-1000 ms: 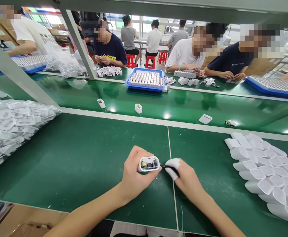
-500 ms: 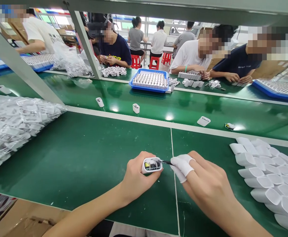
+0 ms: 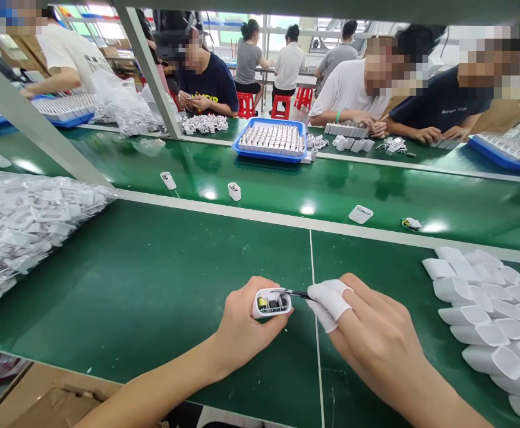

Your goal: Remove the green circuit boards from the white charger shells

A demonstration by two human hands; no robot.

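Note:
Above the green table, my left hand (image 3: 246,327) is closed around a white oval plastic housing (image 3: 256,310), its open end tilted up toward me. Inside the housing sits a circuit board (image 3: 273,304) with a yellow part and dark components. My right hand (image 3: 366,327), white covers on thumb and forefinger, pinches dark tweezers (image 3: 299,294). The tweezer tips reach in at the upper right of the housing's opening; what they touch there is too small to make out.
White empty housings (image 3: 487,321) stand in rows at right. A clear bag of white parts (image 3: 32,232) lies at left. Beyond, a green conveyor belt (image 3: 277,205) carries several housings and a loose circuit board (image 3: 411,224). Co-workers sit across it, near a blue tray (image 3: 260,156).
Items on the belt have shifted left. The housing in my left hand has moved slightly left, and the tweezers stay at its opening.

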